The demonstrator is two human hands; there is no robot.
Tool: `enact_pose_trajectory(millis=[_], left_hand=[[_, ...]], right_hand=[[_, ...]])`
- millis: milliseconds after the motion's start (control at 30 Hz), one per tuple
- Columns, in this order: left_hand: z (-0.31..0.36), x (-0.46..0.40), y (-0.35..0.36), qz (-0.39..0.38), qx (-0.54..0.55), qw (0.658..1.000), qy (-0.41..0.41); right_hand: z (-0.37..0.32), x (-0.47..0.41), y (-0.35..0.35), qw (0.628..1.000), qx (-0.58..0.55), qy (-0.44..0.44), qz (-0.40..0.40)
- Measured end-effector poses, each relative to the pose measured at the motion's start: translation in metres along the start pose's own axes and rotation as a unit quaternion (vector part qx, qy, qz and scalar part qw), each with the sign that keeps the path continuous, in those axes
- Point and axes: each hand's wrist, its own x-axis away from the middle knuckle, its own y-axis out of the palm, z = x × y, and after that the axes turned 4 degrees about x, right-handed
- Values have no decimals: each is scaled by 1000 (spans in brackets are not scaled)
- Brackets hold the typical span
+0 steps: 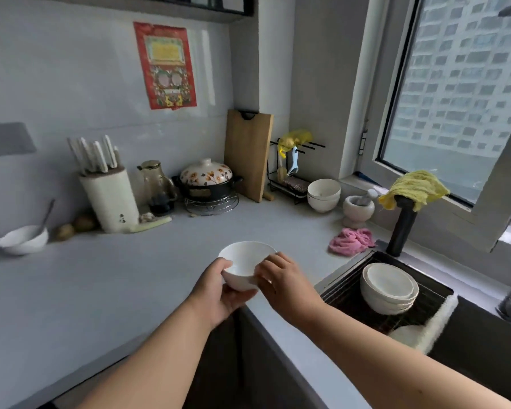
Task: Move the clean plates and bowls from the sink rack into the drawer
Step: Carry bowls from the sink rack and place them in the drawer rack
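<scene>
A small white bowl (246, 259) is held above the counter's inner corner. My left hand (219, 293) cups it from below with the thumb on its rim. My right hand (283, 286) pinches the bowl's right rim. To the right, a stack of white plates and bowls (388, 287) stands on the wire sink rack (345, 290) in the dark sink. Another white dish (407, 335) lies at the rack's near end, partly hidden. The drawer is not visible.
On the grey counter (130, 276) stand a knife block (109, 196), a glass jug (157, 187), a flowered pot (206, 181), a cutting board (248, 152), stacked bowls (323, 194), a mortar (358, 209), a pink cloth (351, 242) and a bowl with a spoon (22, 239). A black tap (403, 222) carries a yellow cloth.
</scene>
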Motion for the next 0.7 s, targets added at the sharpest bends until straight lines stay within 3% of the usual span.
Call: enact_pose_trajectory(millis=[67, 267, 400, 500, 700], left_hand=[[5, 20, -23, 29, 18, 999, 26], [24, 82, -87, 126, 7, 985, 120], [37, 131, -131, 171, -7, 970, 175], [49, 170, -172, 206, 1, 957, 203], [63, 247, -269, 287, 13, 932, 221]], right_hand=[[-25, -1, 8, 999, -47, -13, -3], [-110, -13, 38, 985, -151, 64, 60], [-166, -24, 62, 962, -234, 143, -1], [-220, -32, 80, 906, -363, 201, -84], [-335, -21, 128, 748, -546, 279, -254]])
